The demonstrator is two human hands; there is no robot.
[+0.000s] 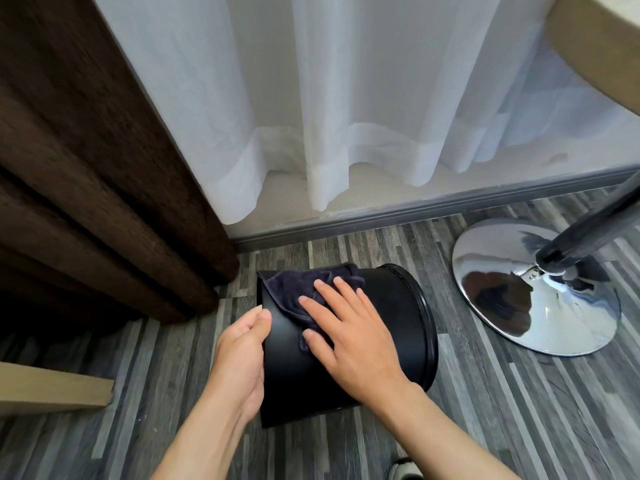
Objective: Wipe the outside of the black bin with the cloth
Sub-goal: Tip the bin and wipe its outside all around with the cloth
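Clearly I had a light, hollow thing to deal with: the black bin lay on its side on the striped floor at lower centre of the frame, flat base pointing left, rimmed mouth pointing right toward the chrome stand base.

Going from the left, the brown curtain hung down the left edge, its hem near the bin's base but apart from it. My left hand cupped that base edge, fingers curled round the corner where base meets wall, so its grip was closed on the bin to steady it. I judged that the right place to hold: a smooth round wall would likely roll and slip under a palm, while the base corner gave something to hook.

Next came the dark cloth, soft and rumpled, draped over the upper wall near the base. My right hand lay flat on it, fingers spread, pressing rather than pinching, so that grip was apart.

I guessed the wall was thin and might flex under hard pressure. The raised rim at the right looked stiffer.
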